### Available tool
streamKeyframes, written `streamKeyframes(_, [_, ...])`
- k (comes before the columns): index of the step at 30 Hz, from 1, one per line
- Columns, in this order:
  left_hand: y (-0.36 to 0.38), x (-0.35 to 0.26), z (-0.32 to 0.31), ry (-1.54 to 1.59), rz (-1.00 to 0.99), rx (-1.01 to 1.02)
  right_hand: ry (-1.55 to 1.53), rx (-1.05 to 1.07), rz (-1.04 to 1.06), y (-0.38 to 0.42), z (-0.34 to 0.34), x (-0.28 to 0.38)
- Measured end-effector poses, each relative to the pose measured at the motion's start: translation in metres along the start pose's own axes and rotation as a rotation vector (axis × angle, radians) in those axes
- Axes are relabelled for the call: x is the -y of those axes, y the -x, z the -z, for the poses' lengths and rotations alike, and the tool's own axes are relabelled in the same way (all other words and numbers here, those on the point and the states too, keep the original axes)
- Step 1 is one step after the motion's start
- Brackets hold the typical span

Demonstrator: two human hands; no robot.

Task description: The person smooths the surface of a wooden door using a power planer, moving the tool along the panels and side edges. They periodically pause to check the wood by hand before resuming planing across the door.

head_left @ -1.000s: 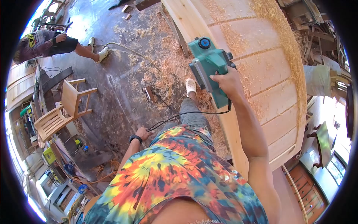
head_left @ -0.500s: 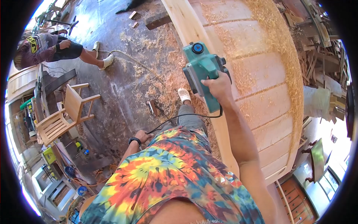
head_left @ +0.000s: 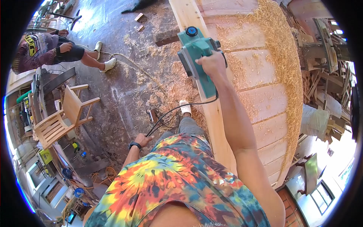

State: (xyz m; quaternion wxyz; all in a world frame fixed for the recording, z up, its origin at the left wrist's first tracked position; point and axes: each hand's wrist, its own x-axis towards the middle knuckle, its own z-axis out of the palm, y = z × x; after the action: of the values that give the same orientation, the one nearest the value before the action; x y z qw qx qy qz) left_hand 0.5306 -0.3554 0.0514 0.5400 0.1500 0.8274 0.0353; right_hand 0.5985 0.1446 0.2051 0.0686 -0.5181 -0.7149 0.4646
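A green electric planer (head_left: 206,85) rests on a long pale wooden board (head_left: 219,132). My right hand (head_left: 213,65) is wrapped round its rear handle with the arm stretched forward. A dark power cord (head_left: 181,106) curves from the back of the planer toward my left hand (head_left: 143,140), low beside my hip. The fingers of that hand are closed round the cord, though partly hidden. Right of the board lies a wide slatted wooden panel (head_left: 264,105), strewn with curly shavings (head_left: 281,72).
On the floor at left stands a wooden chair (head_left: 72,108). Beyond it is another person (head_left: 41,51) in light clogs. A dark wooden beam (head_left: 166,38) juts out under the board. Scrap wood (head_left: 321,81) is piled at right. A pale cord (head_left: 140,68) crosses the floor.
My right hand has pushed the planer farther forward along the board, away from my body. The cord trails after it in a longer curve. My left hand stays low, still on the cord.
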Motion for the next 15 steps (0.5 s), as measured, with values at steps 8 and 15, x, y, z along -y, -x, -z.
streamKeyframes(8, [-0.002, -0.018, 0.012, 0.181, -0.006, -0.05, 0.012, 0.004, -0.025, -0.099, -0.013, 0.055])
streamKeyframes(15, [-0.002, -0.04, 0.023, 0.219, -0.017, -0.114, 0.042, 0.048, -0.059, -0.15, -0.02, 0.1])
